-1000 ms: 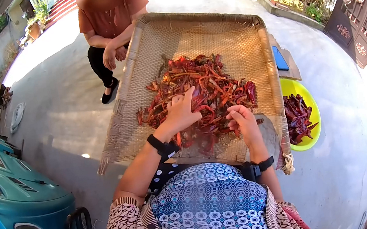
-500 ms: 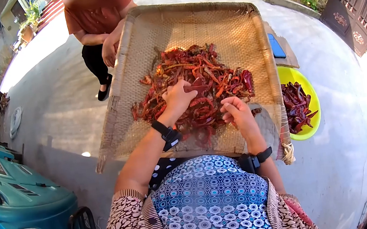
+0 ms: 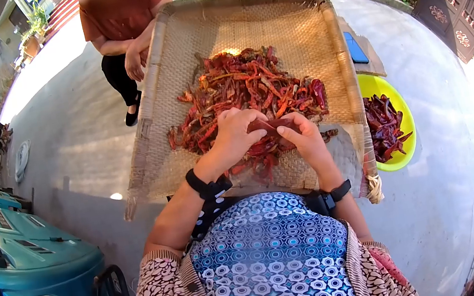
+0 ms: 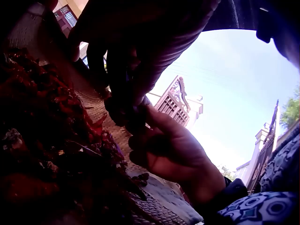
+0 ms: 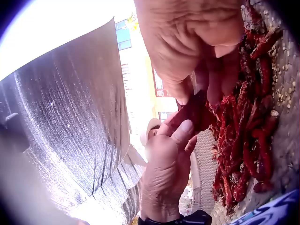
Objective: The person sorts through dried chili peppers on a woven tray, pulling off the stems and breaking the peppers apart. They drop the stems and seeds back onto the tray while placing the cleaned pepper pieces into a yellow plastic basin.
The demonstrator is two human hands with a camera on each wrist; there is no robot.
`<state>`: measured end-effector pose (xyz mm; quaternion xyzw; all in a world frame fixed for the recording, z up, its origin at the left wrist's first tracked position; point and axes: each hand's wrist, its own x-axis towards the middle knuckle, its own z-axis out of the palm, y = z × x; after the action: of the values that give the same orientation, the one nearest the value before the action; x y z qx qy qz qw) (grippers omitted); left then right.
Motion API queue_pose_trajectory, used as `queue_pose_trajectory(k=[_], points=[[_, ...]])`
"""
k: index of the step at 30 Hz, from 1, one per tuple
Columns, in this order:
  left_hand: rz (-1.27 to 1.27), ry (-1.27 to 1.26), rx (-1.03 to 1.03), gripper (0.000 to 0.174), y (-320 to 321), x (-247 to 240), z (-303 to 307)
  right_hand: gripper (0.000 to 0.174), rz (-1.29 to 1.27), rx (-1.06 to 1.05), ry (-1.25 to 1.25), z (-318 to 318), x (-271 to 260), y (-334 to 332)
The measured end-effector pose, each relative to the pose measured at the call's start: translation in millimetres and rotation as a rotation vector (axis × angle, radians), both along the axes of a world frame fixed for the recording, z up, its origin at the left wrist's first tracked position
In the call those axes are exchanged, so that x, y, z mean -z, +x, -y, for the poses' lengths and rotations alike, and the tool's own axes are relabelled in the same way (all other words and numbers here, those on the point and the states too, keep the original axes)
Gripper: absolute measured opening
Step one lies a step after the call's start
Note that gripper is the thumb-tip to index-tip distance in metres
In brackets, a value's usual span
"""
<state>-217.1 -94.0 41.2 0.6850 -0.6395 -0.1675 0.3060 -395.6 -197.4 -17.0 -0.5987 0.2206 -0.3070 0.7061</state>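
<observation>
Both hands hold one dark red dried chili (image 3: 270, 126) above the near part of a pile of red chilies (image 3: 252, 84) on a woven tray (image 3: 292, 23). The left hand (image 3: 237, 135) pinches its left end, and the right hand (image 3: 307, 140) pinches its right part. The right wrist view shows the chili (image 5: 199, 111) between the left hand (image 5: 165, 173) and the right hand (image 5: 197, 42). In the left wrist view the right hand (image 4: 176, 150) meets the left hand (image 4: 140, 37), which is dark, and the chili is hard to make out.
A yellow-green basin (image 3: 405, 117) of dark red chilies stands right of the tray, with a blue phone (image 3: 355, 47) on cardboard above it. A person in a brown shirt (image 3: 128, 11) is beyond the tray's left side. A teal vehicle (image 3: 40, 263) stands at the left.
The left hand has come back from the pile with a dark red chili and moved right. The right hand has closed in and now grips that chili too. The head view has shifted slightly.
</observation>
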Motion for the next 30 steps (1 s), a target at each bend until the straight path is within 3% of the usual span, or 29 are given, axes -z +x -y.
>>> queue_pose_trajectory(k=[3,7,14,17,19,20,24,26,28,30], points=[[0.059,-0.274,-0.188,0.031,-7,21,-6,0.021,-0.026,0.032,0.023,3,3,-5],[0.121,-0.113,-0.071,0.038,-9,36,-20,0.02,0.057,0.17,0.196,14,6,-6],[0.379,-0.123,0.025,0.045,-16,54,-30,0.019,0.098,0.377,0.162,28,-1,-25],[0.385,-0.161,0.001,0.044,-16,63,-32,0.019,0.37,0.563,0.305,43,-9,-47],[0.372,-0.2,-0.019,0.042,-14,69,-33,0.02,0.677,0.609,0.467,56,-5,-64],[0.367,-0.216,-0.026,0.04,-14,71,-32,0.023,0.667,0.573,0.521,59,-3,-72],[0.362,-0.256,-0.033,0.033,-17,65,-32,0.025,0.177,0.431,0.121,37,-7,-49],[0.306,-0.278,-0.041,0.03,-17,66,-32,0.031,-0.097,0.076,-0.139,15,-13,-30],[0.228,-0.286,-0.066,0.028,-17,65,-31,0.051,-0.396,-0.198,-0.519,1,-14,-15],[0.128,-0.276,-0.11,0.026,-18,61,-33,0.054,-0.302,-0.261,-0.601,-8,-12,-4]])
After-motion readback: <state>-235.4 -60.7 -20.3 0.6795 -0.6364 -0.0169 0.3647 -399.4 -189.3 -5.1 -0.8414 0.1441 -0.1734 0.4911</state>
